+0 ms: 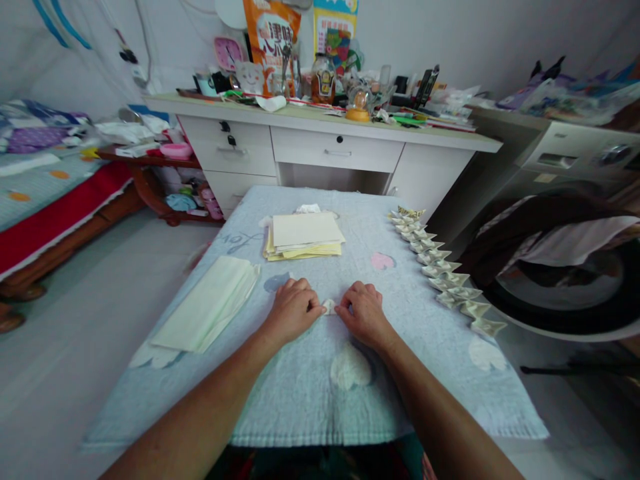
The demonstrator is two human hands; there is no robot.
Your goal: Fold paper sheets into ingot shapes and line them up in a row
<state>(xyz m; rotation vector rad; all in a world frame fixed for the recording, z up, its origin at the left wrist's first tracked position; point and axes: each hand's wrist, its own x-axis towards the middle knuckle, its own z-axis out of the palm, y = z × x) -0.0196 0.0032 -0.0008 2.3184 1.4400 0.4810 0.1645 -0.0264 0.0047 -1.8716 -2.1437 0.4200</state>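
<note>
A small folded piece of white paper (pixel 329 307) lies on the cloth-covered table between my two hands. My left hand (pixel 296 308) pinches its left edge between thumb and forefinger. On the opposite side, the fingertips of my right hand (pixel 364 310) close on its right edge. Beyond my hands sits a stack of cream and yellow paper sheets (pixel 305 230). To the left lies a pile of long pale green paper sheets (pixel 205 307). Several folded paper pieces (pixel 443 267) with pointed ends stand in a row along the table's right side.
A pale blue cloth (pixel 280 400) with heart prints covers the table. Behind it stands a white desk (pixel 337 143) crowded with jars, bags and small items. At the right is a washing machine (pixel 565 160) with clothes in its opening; a bed (pixel 60 193) stands at the left.
</note>
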